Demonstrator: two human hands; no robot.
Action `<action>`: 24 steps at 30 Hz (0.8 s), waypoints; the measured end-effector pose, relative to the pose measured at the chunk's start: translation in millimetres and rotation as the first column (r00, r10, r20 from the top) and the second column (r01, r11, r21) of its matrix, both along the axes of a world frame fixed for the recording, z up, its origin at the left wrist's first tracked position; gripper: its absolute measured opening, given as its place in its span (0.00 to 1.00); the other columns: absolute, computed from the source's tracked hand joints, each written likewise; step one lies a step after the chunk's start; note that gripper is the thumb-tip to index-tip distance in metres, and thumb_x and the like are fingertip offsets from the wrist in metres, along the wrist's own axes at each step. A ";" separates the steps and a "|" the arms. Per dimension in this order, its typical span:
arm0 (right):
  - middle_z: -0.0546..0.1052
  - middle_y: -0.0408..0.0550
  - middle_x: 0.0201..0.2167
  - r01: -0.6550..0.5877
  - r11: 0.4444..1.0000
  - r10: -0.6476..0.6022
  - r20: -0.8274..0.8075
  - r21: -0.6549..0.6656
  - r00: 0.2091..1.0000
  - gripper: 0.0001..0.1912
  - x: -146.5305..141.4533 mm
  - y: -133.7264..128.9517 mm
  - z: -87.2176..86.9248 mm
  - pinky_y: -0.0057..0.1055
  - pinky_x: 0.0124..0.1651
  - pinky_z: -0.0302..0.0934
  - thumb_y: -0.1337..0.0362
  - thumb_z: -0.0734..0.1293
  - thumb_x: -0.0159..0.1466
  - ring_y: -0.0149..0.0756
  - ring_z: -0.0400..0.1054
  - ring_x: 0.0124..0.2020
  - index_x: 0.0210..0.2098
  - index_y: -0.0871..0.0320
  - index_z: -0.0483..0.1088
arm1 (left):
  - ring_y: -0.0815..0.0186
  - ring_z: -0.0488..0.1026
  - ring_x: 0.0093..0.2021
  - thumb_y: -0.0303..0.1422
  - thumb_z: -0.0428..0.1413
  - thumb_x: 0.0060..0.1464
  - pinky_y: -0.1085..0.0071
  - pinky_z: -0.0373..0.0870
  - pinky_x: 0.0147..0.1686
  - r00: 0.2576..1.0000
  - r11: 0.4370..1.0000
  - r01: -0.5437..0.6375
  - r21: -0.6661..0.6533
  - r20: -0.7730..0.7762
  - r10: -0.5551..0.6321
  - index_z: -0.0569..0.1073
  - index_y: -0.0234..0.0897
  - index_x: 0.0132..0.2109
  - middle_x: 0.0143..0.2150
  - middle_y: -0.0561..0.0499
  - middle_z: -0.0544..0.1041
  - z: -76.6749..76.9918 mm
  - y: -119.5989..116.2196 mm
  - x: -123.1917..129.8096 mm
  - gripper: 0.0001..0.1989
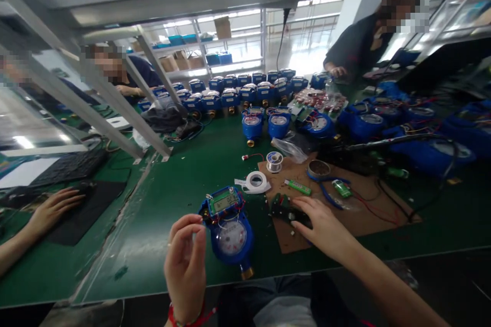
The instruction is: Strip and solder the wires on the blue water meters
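Note:
In front of me a blue water meter (232, 240) lies on the green bench, its brass end toward me. A small display module (224, 203) sits at its top, with thin wires around it. At the meter's left side, my left hand (186, 260) is raised, thumb and forefinger brought together in a pinch; anything between them is too small to make out. My right hand (320, 222) has its fingers over the handles of a black-and-green wire stripper (284, 209), which rests on a brown board (287, 242).
White tape (256, 181), a solder spool (274, 162), a green battery (298, 187) and blue-handled pliers (330, 195) lie nearby. Several blue meters (251, 125) stand behind. Metal shelf posts (153, 127) rise on the left, where another person's hand (57, 214) rests by a mouse.

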State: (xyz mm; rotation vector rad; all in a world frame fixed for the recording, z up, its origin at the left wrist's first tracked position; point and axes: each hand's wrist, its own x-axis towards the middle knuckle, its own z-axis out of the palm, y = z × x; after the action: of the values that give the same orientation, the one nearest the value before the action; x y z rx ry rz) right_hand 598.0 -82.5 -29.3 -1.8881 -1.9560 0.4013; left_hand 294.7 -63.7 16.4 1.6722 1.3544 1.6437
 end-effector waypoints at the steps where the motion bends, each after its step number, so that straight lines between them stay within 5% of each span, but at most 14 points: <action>1: 0.70 0.53 0.56 0.020 1.000 -0.020 -0.010 0.012 1.000 0.22 4.6 2.1 3.2 0.42 0.62 0.57 0.57 0.63 0.63 0.44 0.63 0.58 0.55 0.58 0.67 | 0.64 0.69 0.47 0.28 0.56 0.58 0.69 0.65 0.47 1.000 0.999 -0.025 0.022 0.006 0.024 0.72 0.36 0.37 0.45 0.47 0.72 -1.0 -1.9 -1.1 0.01; 5: 0.73 0.55 0.53 0.126 0.991 -0.126 -0.002 0.039 0.992 0.18 28.8 9.6 10.2 0.41 0.60 0.61 0.61 0.59 0.66 0.43 0.67 0.55 0.52 0.61 0.69 | 0.63 0.71 0.44 0.27 0.56 0.56 0.68 0.67 0.44 0.992 0.987 -0.124 0.104 -0.022 0.127 0.72 0.35 0.38 0.43 0.46 0.73 -13.1 -9.3 -11.3 0.02; 10: 0.77 0.53 0.48 0.142 0.988 -0.144 0.035 0.062 0.989 0.15 48.3 27.4 17.8 0.41 0.53 0.65 0.63 0.58 0.67 0.43 0.72 0.49 0.46 0.59 0.72 | 0.59 0.72 0.46 0.30 0.55 0.56 0.62 0.66 0.48 0.943 0.974 -0.183 0.130 -0.258 0.211 0.72 0.35 0.41 0.44 0.45 0.74 -40.3 -17.6 -39.4 0.05; 17: 0.72 0.57 0.54 0.076 0.996 -0.083 0.138 0.055 0.987 0.17 54.3 137.9 37.8 0.37 0.60 0.59 0.69 0.56 0.69 0.39 0.66 0.57 0.53 0.62 0.69 | 0.57 0.72 0.47 0.33 0.51 0.60 0.59 0.68 0.49 0.830 0.955 -0.290 0.059 -0.481 0.281 0.72 0.35 0.43 0.46 0.43 0.74 -87.7 -18.3 -64.7 0.09; 20: 0.72 0.53 0.52 0.074 0.995 -0.057 0.219 -0.071 0.974 0.15 53.3 185.5 39.2 0.43 0.54 0.64 0.61 0.62 0.68 0.39 0.68 0.51 0.51 0.61 0.69 | 0.57 0.73 0.47 0.30 0.49 0.61 0.59 0.69 0.49 0.784 0.953 -0.293 0.083 -0.550 0.289 0.73 0.35 0.44 0.47 0.42 0.74 -106.2 -19.1 -63.0 0.09; 24: 0.72 0.52 0.49 0.131 0.959 -0.036 0.352 -0.252 0.935 0.17 44.0 213.6 28.2 0.40 0.48 0.68 0.58 0.65 0.66 0.37 0.70 0.46 0.51 0.61 0.68 | 0.59 0.73 0.48 0.25 0.48 0.60 0.60 0.71 0.49 0.768 0.950 -0.283 0.129 -0.563 0.305 0.73 0.36 0.44 0.47 0.43 0.75 -114.1 -24.1 -56.2 0.11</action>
State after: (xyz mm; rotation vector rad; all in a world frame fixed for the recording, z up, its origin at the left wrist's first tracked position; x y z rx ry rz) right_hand 642.0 131.1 -1.1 -2.3446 -2.1147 0.3468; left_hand 238.4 -87.8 -97.7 2.1849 1.9723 1.3539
